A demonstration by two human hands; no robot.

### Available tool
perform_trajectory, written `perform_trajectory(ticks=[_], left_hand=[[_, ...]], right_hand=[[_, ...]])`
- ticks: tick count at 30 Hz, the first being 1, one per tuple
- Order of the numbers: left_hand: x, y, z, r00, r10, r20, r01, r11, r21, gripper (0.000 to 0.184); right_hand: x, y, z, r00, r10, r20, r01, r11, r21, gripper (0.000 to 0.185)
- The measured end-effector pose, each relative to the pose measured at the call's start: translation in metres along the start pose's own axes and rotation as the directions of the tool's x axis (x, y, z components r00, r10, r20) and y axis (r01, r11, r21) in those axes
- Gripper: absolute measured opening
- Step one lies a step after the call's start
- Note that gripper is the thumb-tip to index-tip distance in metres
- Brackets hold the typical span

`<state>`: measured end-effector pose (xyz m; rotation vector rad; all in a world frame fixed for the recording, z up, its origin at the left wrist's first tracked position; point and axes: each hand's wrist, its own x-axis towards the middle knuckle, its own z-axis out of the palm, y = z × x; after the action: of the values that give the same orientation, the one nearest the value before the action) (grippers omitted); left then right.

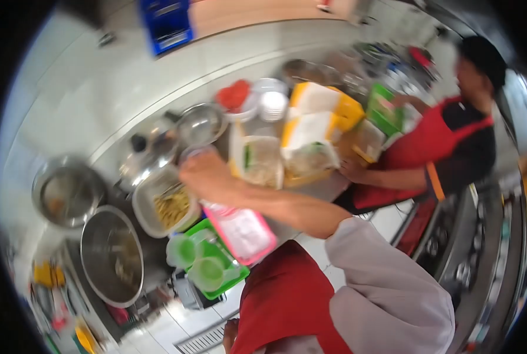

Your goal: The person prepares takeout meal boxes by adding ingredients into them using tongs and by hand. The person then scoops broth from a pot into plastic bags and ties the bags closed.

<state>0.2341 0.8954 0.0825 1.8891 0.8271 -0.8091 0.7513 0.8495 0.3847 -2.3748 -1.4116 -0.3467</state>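
My right hand (203, 176) reaches across the counter, blurred, its fingers curled in. A round, pale purplish rim (197, 153) shows just behind it; what the fingers hold, if anything, is hidden. Close by on the left is a white tub (142, 206) of yellowish strips (172, 207). Below the hand lies a pink-edged tray (243, 233) with white contents, next to a green tray (225, 288) carrying translucent green cups (207, 272). My left hand (231, 331) shows only partly at the bottom beside my red apron, its fingers mostly out of sight.
Metal bowls (89, 253) and a lidded pot (151, 150) stand to the left. Yellow boxes with white liners (313, 100) hold food near the middle. White stacked tubs (271, 100) sit at the wall. A co-worker in a red apron (405, 153) works at the right, with stove burners behind.
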Motion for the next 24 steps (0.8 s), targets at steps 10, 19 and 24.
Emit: perform_trajectory(ticks=[10, 19, 24], left_hand=[[0.066, 0.161, 0.008, 0.993, 0.075, 0.090, -0.081, 0.995, 0.064, 0.038], [0.081, 0.258, 0.059, 0.993, 0.024, 0.118, -0.035, 0.995, 0.098, 0.038], [0.085, 0.276, 0.077, 0.991, -0.018, 0.129, 0.003, 0.993, 0.114, 0.038]], right_hand=[[-0.190, 0.094, -0.168, 0.911, 0.374, -0.172, -0.371, 0.927, 0.050, 0.016], [-0.340, 0.186, -0.212, 0.478, 0.871, -0.113, -0.863, 0.490, 0.123, 0.017], [-0.387, 0.210, -0.181, 0.322, 0.940, -0.113, -0.915, 0.340, 0.217, 0.019]])
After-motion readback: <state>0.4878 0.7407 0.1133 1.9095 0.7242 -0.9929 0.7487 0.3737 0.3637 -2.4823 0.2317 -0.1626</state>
